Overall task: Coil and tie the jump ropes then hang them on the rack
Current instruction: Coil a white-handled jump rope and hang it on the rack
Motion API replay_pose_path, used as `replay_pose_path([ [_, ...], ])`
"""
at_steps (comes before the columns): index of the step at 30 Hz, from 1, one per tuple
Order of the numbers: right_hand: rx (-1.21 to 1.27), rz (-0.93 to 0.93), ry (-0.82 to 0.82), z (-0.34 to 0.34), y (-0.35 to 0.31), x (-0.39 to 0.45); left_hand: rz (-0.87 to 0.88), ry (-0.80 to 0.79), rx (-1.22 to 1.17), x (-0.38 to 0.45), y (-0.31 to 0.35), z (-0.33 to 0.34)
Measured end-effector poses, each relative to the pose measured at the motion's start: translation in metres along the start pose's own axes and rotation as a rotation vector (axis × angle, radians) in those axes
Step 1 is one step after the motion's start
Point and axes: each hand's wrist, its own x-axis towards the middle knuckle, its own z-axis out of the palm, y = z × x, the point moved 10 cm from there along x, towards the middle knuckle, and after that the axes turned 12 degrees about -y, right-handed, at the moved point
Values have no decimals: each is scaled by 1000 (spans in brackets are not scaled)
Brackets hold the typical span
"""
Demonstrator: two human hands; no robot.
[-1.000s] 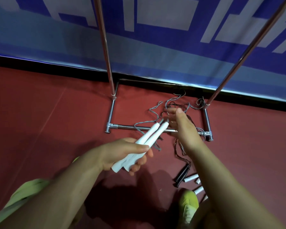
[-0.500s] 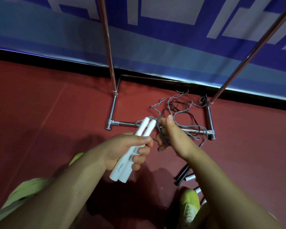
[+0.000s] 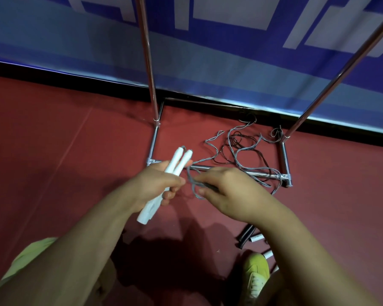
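Note:
My left hand (image 3: 157,188) grips two white jump-rope handles (image 3: 179,162) side by side, tips pointing up and away. Their grey cord (image 3: 237,149) runs from the handle tips into a loose tangle on the red floor across the base of the metal rack (image 3: 219,170). My right hand (image 3: 228,191) pinches a small loop of that grey cord just right of the handles. A thin dark cord (image 3: 234,140) lies mixed into the tangle.
The rack's two chrome uprights (image 3: 147,51) rise left and right in front of a blue and white banner wall (image 3: 230,62). Black handles (image 3: 245,236) and white handles (image 3: 257,238) lie on the floor by my yellow shoe (image 3: 255,274).
My right hand came back from the tangle toward me, took the grey cord and drew a loop beside the handles. The left hand shifted left with the handles.

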Motion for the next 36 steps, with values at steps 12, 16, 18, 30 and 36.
replay_pose_path([
  [12,1166,-3,-27,11,35,-5,-87,-859,116,-32,-7,116],
  [16,1403,113,-7,31,44,2,62,-797,-176,-23,9,103],
  [18,1441,105,67,25,51,3,95,-676,-293,-12,8,82],
  [30,916,253,325,8,79,-7,103,-207,-253,0,10,42],
  [36,655,450,346,14,85,-12,144,-6,124,4,17,28],
])
